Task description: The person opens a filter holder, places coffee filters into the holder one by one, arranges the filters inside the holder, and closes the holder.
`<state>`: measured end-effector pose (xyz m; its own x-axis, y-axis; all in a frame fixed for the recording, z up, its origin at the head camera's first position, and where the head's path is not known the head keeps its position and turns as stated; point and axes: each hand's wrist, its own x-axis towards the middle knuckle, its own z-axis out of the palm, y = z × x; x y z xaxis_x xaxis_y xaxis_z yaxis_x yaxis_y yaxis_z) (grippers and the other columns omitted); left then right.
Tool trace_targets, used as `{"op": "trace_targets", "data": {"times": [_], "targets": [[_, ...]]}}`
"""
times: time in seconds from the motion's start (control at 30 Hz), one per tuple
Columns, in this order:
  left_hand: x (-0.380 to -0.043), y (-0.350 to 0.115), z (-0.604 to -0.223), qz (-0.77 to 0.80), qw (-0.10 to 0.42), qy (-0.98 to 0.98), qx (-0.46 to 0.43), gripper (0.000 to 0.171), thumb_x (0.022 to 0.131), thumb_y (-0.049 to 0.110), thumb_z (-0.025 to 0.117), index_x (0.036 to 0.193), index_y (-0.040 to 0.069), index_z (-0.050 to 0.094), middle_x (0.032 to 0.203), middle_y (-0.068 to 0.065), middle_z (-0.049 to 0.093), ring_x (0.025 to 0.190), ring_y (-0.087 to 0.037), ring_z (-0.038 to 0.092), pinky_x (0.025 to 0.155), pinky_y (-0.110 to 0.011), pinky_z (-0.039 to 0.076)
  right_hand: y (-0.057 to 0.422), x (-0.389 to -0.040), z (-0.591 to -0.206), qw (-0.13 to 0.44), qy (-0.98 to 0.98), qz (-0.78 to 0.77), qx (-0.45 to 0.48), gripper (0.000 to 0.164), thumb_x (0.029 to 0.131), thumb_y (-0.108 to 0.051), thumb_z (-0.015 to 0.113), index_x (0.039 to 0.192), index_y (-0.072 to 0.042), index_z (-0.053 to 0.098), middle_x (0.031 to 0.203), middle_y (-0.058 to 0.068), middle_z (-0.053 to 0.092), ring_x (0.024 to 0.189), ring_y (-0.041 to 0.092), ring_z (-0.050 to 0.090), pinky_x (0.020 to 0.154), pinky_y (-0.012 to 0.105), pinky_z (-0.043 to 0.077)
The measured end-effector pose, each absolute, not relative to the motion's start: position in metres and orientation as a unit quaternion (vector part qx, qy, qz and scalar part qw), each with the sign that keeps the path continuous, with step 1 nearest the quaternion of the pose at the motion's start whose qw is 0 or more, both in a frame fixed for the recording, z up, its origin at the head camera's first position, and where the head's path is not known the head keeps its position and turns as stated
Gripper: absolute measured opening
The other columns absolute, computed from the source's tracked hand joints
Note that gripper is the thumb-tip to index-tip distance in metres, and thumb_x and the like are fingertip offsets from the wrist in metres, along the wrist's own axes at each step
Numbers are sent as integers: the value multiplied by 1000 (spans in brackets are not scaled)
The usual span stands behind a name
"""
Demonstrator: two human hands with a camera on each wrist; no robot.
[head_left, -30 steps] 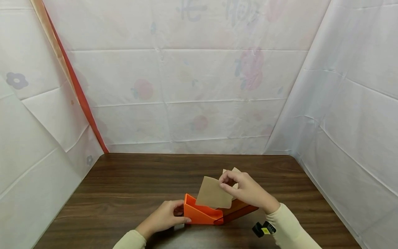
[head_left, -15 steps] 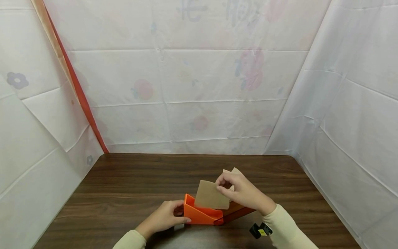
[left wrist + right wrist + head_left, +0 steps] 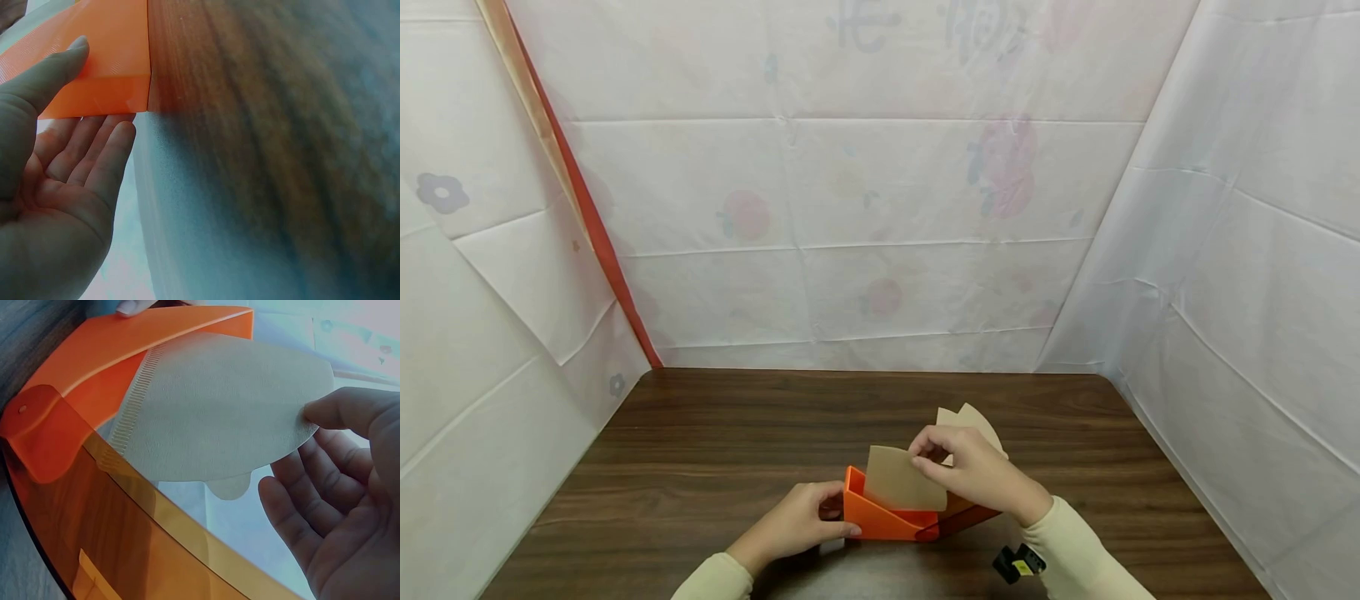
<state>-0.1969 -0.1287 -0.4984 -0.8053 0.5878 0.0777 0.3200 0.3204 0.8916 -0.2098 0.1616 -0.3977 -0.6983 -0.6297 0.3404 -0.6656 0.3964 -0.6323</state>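
Note:
An orange coffee filter holder [image 3: 880, 518] stands on the table, its see-through amber lid [image 3: 964, 518] swung down to the right. My left hand [image 3: 797, 521] grips the holder's left end; in the left wrist view the thumb lies on one face of the orange wall [image 3: 112, 53] and the fingers behind it. Between thumb and fingers, my right hand [image 3: 973, 475] pinches the edge of a tan paper coffee filter [image 3: 901, 481]. The filter's crimped edge is partly within the holder's mouth, as the right wrist view shows [image 3: 187, 406]. Its lower edge is hidden by the front wall.
More tan paper filters [image 3: 981, 418] lie behind the right hand, partly covered by it. The dark wooden table [image 3: 737, 425] is bounded by white printed sheets [image 3: 880, 183] at the back and both sides. A black wrist camera [image 3: 1018, 564] is on the right sleeve.
My right hand has moved left and down, bringing the coffee filter lower into the holder's mouth. More of the loose filters behind it show. The left hand and holder have stayed still.

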Motion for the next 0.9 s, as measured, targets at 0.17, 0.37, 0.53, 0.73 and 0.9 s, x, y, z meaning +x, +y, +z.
{"op": "trace_targets", "data": {"times": [0.17,0.37,0.53,0.73,0.9], "targets": [[-197,-129,-499,509,132,802,283,29,90,29,78,114,18,68,106,9,71,99,-9,68,84,-23,54,159,-209,-401,15,-837,392,382,9,96,-11,70,95,-19,68,89,-12,66,80,5,61,70,25,55],[-197,-129,-499,507,129,803,286,29,90,30,78,115,18,68,105,9,71,99,-9,68,84,-23,54,155,-208,-406,15,-838,393,377,8,95,-11,71,95,-19,69,90,-11,67,81,5,61,72,25,56],[-197,-128,-499,512,133,798,288,30,90,29,78,116,18,68,106,9,71,100,-10,68,84,-23,54,152,-208,-410,13,-841,389,376,10,95,-10,71,96,-20,70,91,-14,67,82,4,61,73,24,55],[-197,-129,-499,518,140,794,286,30,90,29,78,116,17,68,107,8,71,101,-11,68,84,-23,54,149,-207,-412,15,-841,389,375,10,95,-11,72,95,-21,70,91,-14,66,81,3,61,72,23,55],[-197,-129,-499,517,139,795,286,31,90,28,78,117,17,68,107,8,71,100,-11,68,84,-23,54,147,-206,-413,18,-842,390,371,11,94,-10,72,94,-20,70,90,-14,66,81,3,60,73,23,55]]}}
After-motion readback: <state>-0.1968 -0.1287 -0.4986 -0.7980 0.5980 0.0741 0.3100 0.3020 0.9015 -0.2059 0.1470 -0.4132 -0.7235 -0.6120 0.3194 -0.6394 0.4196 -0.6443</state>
